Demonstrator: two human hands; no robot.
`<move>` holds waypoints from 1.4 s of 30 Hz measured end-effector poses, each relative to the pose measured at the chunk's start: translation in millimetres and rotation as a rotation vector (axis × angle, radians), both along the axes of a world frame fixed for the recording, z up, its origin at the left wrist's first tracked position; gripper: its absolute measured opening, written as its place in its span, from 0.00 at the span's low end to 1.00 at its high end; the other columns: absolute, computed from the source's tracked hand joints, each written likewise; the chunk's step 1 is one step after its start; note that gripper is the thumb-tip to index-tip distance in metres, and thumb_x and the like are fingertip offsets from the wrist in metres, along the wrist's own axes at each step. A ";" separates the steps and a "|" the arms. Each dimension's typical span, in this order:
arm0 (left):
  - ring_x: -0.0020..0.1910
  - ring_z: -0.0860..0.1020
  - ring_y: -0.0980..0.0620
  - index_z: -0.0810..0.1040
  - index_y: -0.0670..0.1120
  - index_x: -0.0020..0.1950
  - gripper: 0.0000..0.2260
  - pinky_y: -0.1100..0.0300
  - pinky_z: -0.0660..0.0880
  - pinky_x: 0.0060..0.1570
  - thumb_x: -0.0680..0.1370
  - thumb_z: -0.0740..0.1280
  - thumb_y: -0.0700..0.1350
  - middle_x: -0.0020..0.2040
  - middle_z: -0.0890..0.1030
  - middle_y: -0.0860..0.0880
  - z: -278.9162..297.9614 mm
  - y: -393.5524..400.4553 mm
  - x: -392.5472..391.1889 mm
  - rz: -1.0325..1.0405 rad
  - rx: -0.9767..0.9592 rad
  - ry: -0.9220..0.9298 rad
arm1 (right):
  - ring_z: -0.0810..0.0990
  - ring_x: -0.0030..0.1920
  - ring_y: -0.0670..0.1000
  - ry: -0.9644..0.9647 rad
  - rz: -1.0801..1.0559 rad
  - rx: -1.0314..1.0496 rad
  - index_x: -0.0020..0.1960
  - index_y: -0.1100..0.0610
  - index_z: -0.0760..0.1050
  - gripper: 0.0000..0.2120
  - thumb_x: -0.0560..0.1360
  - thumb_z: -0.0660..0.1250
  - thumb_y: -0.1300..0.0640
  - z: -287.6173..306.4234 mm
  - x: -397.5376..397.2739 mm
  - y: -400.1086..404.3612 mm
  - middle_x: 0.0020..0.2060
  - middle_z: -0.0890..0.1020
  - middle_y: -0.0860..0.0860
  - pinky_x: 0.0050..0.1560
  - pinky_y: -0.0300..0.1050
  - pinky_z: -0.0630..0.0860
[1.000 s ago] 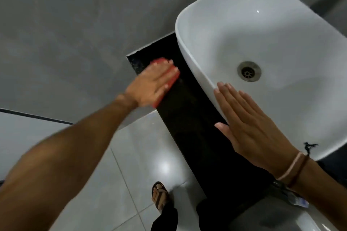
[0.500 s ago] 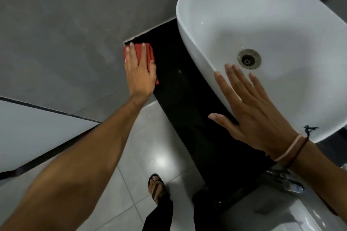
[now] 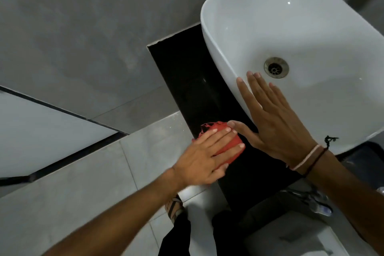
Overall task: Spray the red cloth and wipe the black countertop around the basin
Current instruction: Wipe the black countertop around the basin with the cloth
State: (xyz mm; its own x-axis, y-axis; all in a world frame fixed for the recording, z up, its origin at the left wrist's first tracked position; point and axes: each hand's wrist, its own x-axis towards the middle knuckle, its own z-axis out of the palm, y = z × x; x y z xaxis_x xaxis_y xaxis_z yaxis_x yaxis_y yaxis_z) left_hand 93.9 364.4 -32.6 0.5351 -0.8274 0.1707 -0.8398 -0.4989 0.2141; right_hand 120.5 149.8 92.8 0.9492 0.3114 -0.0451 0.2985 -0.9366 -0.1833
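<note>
My left hand (image 3: 204, 157) lies flat on the red cloth (image 3: 228, 148) and presses it onto the black countertop (image 3: 187, 81), on the strip left of the basin near its front edge. The white basin (image 3: 301, 33) stands on the counter, its metal drain (image 3: 276, 67) showing. My right hand (image 3: 274, 122) rests with fingers spread against the basin's left wall, its thumb touching the cloth's far edge. Most of the cloth is hidden under my left hand. No spray bottle is clearly in view.
A grey wall (image 3: 83, 27) runs behind the counter's far end. Below the counter edge are pale floor tiles (image 3: 83, 183) and my sandalled foot (image 3: 174, 206). Small blurred items (image 3: 315, 203) lie at the lower right near a second pale surface.
My left hand has dragged the red cloth from the counter's far corner by the wall back along the strip to the near end, beside my right hand. The right hand stayed on the basin.
</note>
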 end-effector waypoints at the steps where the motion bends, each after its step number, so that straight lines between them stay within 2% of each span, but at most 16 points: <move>1: 0.82 0.60 0.44 0.62 0.53 0.81 0.27 0.44 0.58 0.82 0.81 0.62 0.53 0.81 0.66 0.42 1.3 4.5 22.2 -0.086 0.020 -0.025 | 0.45 0.84 0.56 -0.006 0.002 -0.004 0.84 0.55 0.43 0.42 0.80 0.48 0.31 -0.1 0.1 -0.2 0.84 0.48 0.58 0.83 0.61 0.53; 4: 0.81 0.63 0.42 0.68 0.52 0.79 0.25 0.42 0.61 0.80 0.81 0.62 0.52 0.80 0.67 0.41 7.8 18.2 95.1 -0.199 0.055 -0.048 | 0.46 0.85 0.55 -0.018 -0.005 0.002 0.84 0.54 0.43 0.42 0.80 0.50 0.31 0.7 -2.0 -1.5 0.84 0.49 0.57 0.83 0.61 0.54; 7: 0.81 0.62 0.40 0.68 0.48 0.79 0.23 0.41 0.62 0.79 0.83 0.58 0.51 0.81 0.66 0.39 12.1 45.6 173.6 -0.167 0.100 -0.084 | 0.47 0.85 0.55 -0.030 -0.023 0.005 0.84 0.54 0.45 0.42 0.79 0.50 0.30 -0.9 -0.4 -0.3 0.84 0.50 0.57 0.83 0.61 0.54; 10: 0.80 0.62 0.35 0.67 0.45 0.79 0.24 0.39 0.61 0.79 0.83 0.57 0.50 0.80 0.65 0.36 17.4 78.9 244.8 0.033 0.107 -0.091 | 0.46 0.85 0.55 -0.031 -0.028 0.000 0.84 0.54 0.46 0.42 0.80 0.49 0.29 0.2 -0.3 -0.6 0.84 0.50 0.57 0.84 0.61 0.53; 13: 0.82 0.59 0.36 0.63 0.48 0.81 0.27 0.40 0.54 0.81 0.82 0.55 0.51 0.82 0.61 0.37 13.3 103.4 280.0 0.311 0.063 0.035 | 0.48 0.85 0.56 -0.043 -0.039 -0.004 0.84 0.55 0.48 0.41 0.80 0.51 0.31 -1.8 -0.3 -0.3 0.84 0.52 0.58 0.83 0.61 0.53; 17: 0.83 0.53 0.37 0.63 0.46 0.81 0.25 0.44 0.48 0.82 0.83 0.56 0.46 0.83 0.58 0.38 5.3 83.1 240.0 0.652 -0.207 0.161 | 0.48 0.84 0.56 -0.054 -0.037 0.001 0.84 0.56 0.49 0.40 0.81 0.52 0.33 0.5 0.7 0.4 0.84 0.52 0.58 0.83 0.61 0.54; 20: 0.83 0.47 0.34 0.60 0.41 0.81 0.25 0.62 0.44 0.81 0.83 0.56 0.39 0.83 0.50 0.34 4.3 52.5 179.7 0.868 -0.565 0.389 | 0.46 0.85 0.55 -0.037 -0.042 0.003 0.84 0.55 0.47 0.41 0.81 0.52 0.32 0.8 0.3 0.6 0.84 0.50 0.58 0.83 0.60 0.53; 22: 0.84 0.46 0.38 0.56 0.41 0.82 0.25 0.73 0.46 0.78 0.85 0.55 0.39 0.84 0.44 0.35 3.5 30.6 128.9 0.926 -0.756 0.533 | 0.46 0.85 0.56 -0.037 -0.037 0.004 0.84 0.56 0.47 0.41 0.81 0.51 0.31 0.5 1.1 1.7 0.84 0.50 0.58 0.83 0.60 0.53; 25: 0.85 0.44 0.45 0.54 0.44 0.83 0.26 0.67 0.50 0.81 0.86 0.56 0.41 0.85 0.40 0.41 2.6 -5.9 50.1 0.943 -0.913 0.661 | 0.47 0.85 0.56 -0.032 -0.038 0.024 0.84 0.57 0.47 0.42 0.81 0.51 0.31 1.0 3.2 3.8 0.84 0.51 0.59 0.84 0.59 0.52; 28: 0.85 0.43 0.48 0.52 0.48 0.84 0.26 0.61 0.52 0.83 0.86 0.57 0.43 0.85 0.38 0.45 0.6 -35.3 -14.2 0.970 -0.955 0.717 | 0.48 0.84 0.57 -0.038 -0.041 0.053 0.84 0.57 0.48 0.41 0.81 0.52 0.32 2.3 4.3 5.3 0.84 0.52 0.59 0.84 0.58 0.52; 31: 0.84 0.38 0.49 0.50 0.47 0.84 0.26 0.62 0.46 0.83 0.87 0.54 0.46 0.85 0.36 0.45 -1.4 -55.1 -65.9 0.955 -0.866 0.670 | 0.47 0.84 0.57 -0.008 -0.061 0.092 0.84 0.56 0.48 0.40 0.81 0.52 0.33 4.7 6.1 6.6 0.84 0.51 0.59 0.84 0.58 0.50; 33: 0.84 0.35 0.50 0.51 0.47 0.84 0.25 0.65 0.39 0.81 0.87 0.50 0.49 0.84 0.39 0.46 -2.1 -63.4 -94.9 0.931 -0.652 0.567 | 0.46 0.84 0.56 0.023 -0.077 0.127 0.84 0.55 0.48 0.39 0.81 0.52 0.34 5.9 3.3 7.2 0.84 0.51 0.59 0.84 0.57 0.49; 34: 0.84 0.36 0.48 0.52 0.47 0.83 0.25 0.62 0.38 0.81 0.86 0.49 0.50 0.85 0.44 0.45 -3.1 -66.4 -104.8 0.909 -0.506 0.489 | 0.46 0.85 0.56 0.037 -0.080 0.142 0.84 0.54 0.48 0.38 0.81 0.52 0.35 6.5 3.5 8.1 0.84 0.51 0.58 0.84 0.57 0.49; 37: 0.83 0.51 0.45 0.59 0.45 0.81 0.25 0.45 0.46 0.80 0.84 0.53 0.49 0.82 0.62 0.43 2.1 -73.5 -121.2 0.707 -0.186 0.218 | 0.47 0.85 0.56 0.021 -0.095 0.186 0.84 0.55 0.50 0.37 0.82 0.53 0.37 18.0 -1.2 3.9 0.84 0.51 0.59 0.84 0.57 0.50; 39: 0.82 0.58 0.45 0.59 0.45 0.81 0.27 0.46 0.51 0.81 0.82 0.54 0.50 0.82 0.63 0.43 11.0 -74.8 -117.3 0.569 -0.065 0.117 | 0.47 0.85 0.56 0.000 -0.108 0.201 0.83 0.55 0.51 0.36 0.83 0.54 0.38 28.7 -2.8 1.4 0.84 0.52 0.58 0.84 0.56 0.51; 42: 0.81 0.61 0.44 0.59 0.44 0.81 0.28 0.46 0.53 0.81 0.82 0.54 0.51 0.81 0.65 0.42 4.5 -71.9 -117.1 0.524 0.039 0.086 | 0.47 0.85 0.56 0.042 -0.117 0.223 0.83 0.54 0.54 0.33 0.83 0.56 0.40 20.2 -1.0 10.3 0.84 0.53 0.58 0.84 0.56 0.50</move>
